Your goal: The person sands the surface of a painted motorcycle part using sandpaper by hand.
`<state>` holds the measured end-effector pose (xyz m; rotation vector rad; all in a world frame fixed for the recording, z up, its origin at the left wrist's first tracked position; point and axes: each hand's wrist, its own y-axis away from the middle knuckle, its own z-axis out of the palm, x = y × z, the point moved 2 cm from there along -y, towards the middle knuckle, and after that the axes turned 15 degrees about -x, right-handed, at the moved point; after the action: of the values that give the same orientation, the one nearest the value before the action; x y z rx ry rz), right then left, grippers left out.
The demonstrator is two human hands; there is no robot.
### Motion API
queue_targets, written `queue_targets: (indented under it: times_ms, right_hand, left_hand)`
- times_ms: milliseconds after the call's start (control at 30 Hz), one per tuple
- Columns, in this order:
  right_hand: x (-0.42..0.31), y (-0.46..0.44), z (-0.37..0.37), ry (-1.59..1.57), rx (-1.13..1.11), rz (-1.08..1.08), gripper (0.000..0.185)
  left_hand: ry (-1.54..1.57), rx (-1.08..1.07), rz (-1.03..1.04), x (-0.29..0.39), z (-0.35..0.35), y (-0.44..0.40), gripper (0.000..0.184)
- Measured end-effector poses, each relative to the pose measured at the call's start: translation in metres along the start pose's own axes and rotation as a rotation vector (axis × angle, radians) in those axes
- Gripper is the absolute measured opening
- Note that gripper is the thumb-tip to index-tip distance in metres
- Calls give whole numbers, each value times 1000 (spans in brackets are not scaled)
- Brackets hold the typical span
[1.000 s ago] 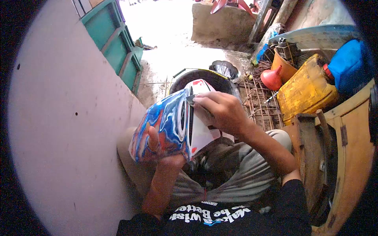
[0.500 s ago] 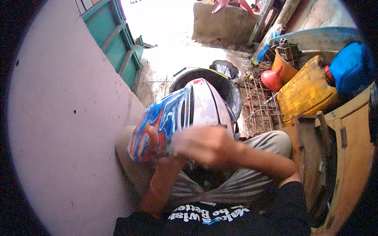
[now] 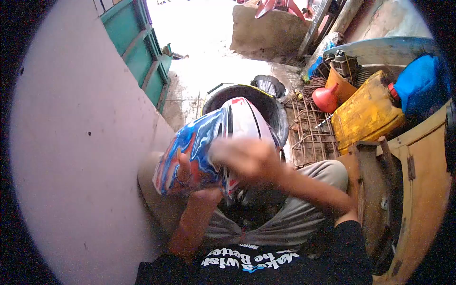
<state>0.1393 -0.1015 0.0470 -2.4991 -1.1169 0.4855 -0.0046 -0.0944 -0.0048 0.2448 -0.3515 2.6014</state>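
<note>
A helmet-like shell [image 3: 243,118], white with a dark seam on one side and swirled blue, red and white on the other, rests tilted over my lap. My left hand [image 3: 184,169] supports its lower left side, with the thumb up against the swirled surface and the other fingers hidden beneath. Over the lower middle of the shell, by the border between the swirled and white parts, is my right hand [image 3: 251,159]. Motion blurs its fingers, so what they hold, if anything, cannot be made out.
Beyond the shell stands a black tub [image 3: 281,124]. Rusty metal mesh [image 3: 311,135], a red funnel [image 3: 325,99] and a yellow jerrycan [image 3: 368,114] are at the right. A pale wall [image 3: 85,156] borders the left, and a wooden cabinet [image 3: 425,190] stands close on the right.
My right hand, earlier pinching a small grey piece at the shell's upper seam, came down toward me and is now slightly higher again. My left hand has hardly moved.
</note>
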Motion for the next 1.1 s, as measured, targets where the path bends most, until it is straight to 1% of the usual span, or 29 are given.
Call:
queue_targets:
  times_ms: [33, 67, 133, 167, 200, 233, 267, 300, 333, 400, 433, 467, 500, 533, 567, 600, 633, 667, 700, 733, 767, 800, 867, 933, 1000, 1067, 1100]
  right_hand:
    - [-21, 0, 6, 5, 58, -111, 19]
    - [-37, 0, 5, -48, 37, -209, 24]
    - [-2, 0, 0, 20, 10, -92, 22]
    - [22, -1, -4, 10, -74, 73, 22]
    - [43, -1, -5, 21, -83, 182, 22]
    - [38, -1, -6, 4, -70, 151, 23]
    - [31, -4, -4, -3, -53, 114, 24]
    - [7, -2, 2, -34, 8, -3, 24]
    - [-13, 1, 8, -71, 25, -132, 25]
    - [-18, -2, 2, -54, 43, -172, 24]
    - [-1, -2, -1, -45, 0, -43, 23]
    - [27, -3, -5, -34, -44, 84, 23]
    - [50, -1, -1, 46, -26, 158, 24]
    - [51, 0, 0, 35, -51, 167, 26]
    - [34, -1, 0, 6, -19, 106, 25]
    - [8, -1, 3, -27, 7, 40, 24]
    - [-13, 2, 8, -9, 27, -95, 24]
    - [-30, -3, 3, 0, 97, -180, 24]
    - [-17, -2, 4, -2, 33, -116, 22]
    - [4, 0, 0, -7, -30, -51, 20]
    - [27, -5, -10, 2, -86, 130, 19]
    - [50, -4, -6, 26, -20, 181, 21]
    - [35, -3, -3, 22, -71, 133, 22]
    - [-12, 2, 5, -56, -27, -49, 24]
    - [-18, 2, 5, -67, 50, -138, 23]
    - [26, -3, -11, -17, -85, 152, 23]
    - [49, -2, -10, 13, -17, 195, 24]
  left_hand:
    - [-15, 2, 4, -1, -11, 4, 99]
    - [-33, 4, 1, 0, -22, 8, 98]
    - [-68, 9, 1, 1, -34, 16, 96]
    - [-79, 21, 33, 4, -3, 8, 96]
    - [-87, 31, 66, 6, 29, 0, 97]
    - [-101, 28, 50, 4, 19, 5, 98]
    - [-117, 13, 36, 2, -5, 10, 99]
    - [-133, 0, 29, 0, -28, 11, 100]
    - [-77, -32, 15, -2, -49, 14, 101]
    - [29, -94, -30, -2, -77, 18, 102]
    - [-155, 66, 36, -2, -46, 15, 104]
    - [-280, 164, -25, 6, 37, 13, 103]
    - [-313, 131, -23, 6, 38, 11, 102]
    - [-346, 95, -23, 4, 39, 9, 102]
    - [-344, 83, -20, -6, -46, 43, 102]
    - [101, 24, -20, -16, -126, 34, 103]
    - [544, -28, -25, -17, -205, 25, 103]
    - [982, -81, -33, -24, -284, 46, 103]
    - [981, -76, -33, -15, -195, 68, 103]
    - [491, -69, 15, -5, -92, 40, 100]
    - [1, -62, 59, 5, 13, 8, 97]
    - [134, -53, 42, 4, 9, 10, 97]
    - [401, -46, 4, 1, -16, 13, 96]
    - [667, -37, -19, -5, -48, 17, 96]
    - [923, -10, -54, -6, -64, 24, 95]
    - [599, -20, -51, -3, -63, 27, 96]
    - [440, -26, -48, -2, -59, 28, 97]
